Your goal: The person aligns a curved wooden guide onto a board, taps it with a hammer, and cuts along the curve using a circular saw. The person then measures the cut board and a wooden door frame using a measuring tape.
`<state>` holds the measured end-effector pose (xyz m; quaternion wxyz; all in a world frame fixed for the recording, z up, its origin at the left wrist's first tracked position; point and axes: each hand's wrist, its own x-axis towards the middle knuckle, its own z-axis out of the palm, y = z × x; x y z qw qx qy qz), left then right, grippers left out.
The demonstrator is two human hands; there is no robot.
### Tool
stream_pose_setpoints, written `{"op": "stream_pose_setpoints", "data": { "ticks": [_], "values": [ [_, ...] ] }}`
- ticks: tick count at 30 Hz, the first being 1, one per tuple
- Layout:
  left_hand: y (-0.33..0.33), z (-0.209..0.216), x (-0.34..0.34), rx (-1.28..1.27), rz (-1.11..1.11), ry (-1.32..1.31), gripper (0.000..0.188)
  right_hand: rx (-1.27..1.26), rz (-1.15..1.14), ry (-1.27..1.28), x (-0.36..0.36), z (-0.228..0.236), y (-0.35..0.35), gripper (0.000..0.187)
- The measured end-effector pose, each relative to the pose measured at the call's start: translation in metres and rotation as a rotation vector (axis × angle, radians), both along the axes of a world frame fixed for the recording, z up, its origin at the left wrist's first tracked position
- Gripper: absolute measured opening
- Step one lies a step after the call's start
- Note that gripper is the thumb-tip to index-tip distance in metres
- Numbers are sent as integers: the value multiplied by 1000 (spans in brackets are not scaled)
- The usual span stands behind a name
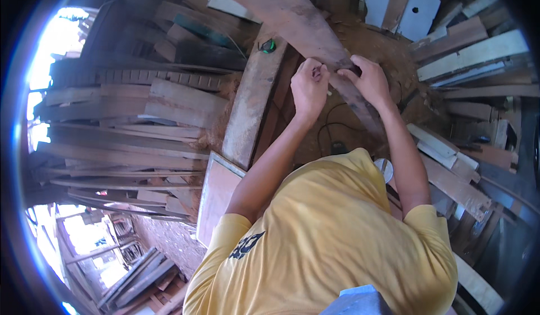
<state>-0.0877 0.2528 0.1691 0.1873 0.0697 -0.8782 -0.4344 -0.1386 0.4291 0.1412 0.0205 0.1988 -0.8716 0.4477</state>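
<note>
A long brown wooden plank runs from the top of the view down to the right, passing between my hands and along in front of my body. My left hand is at the plank's left edge with its fingers curled together in a pinch. What those fingers hold, if anything, is too small to make out. Across from it, my right hand has its thumb and fingers closed at the plank's right edge. A green and black tape measure lies on a thick wooden beam to the left.
Stacked boards fill the left side. More offcuts lie piled on the right. Below my hands is a brown, dusty floor with a dark cable. A pale framed panel leans by my left elbow.
</note>
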Motion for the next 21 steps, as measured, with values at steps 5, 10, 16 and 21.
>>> {"op": "stream_pose_setpoints", "data": {
  "ticks": [5, 10, 16, 21],
  "values": [
    [-13, -10, -18, 71, 63, 101, 10, -85, -131, 337, 10, -23, -38, 36],
    [-39, -25, -17, 33, -41, 256, 10, -32, -160, 218, 16, -18, -52, 37],
    [-44, -35, -3, 43, -8, 238, 13, 48, -141, 242, 16, -30, -56, 36],
    [-61, -28, 14, 89, -167, 123, 12, 80, -123, 283, 21, -4, -52, 32]
  ]
}}
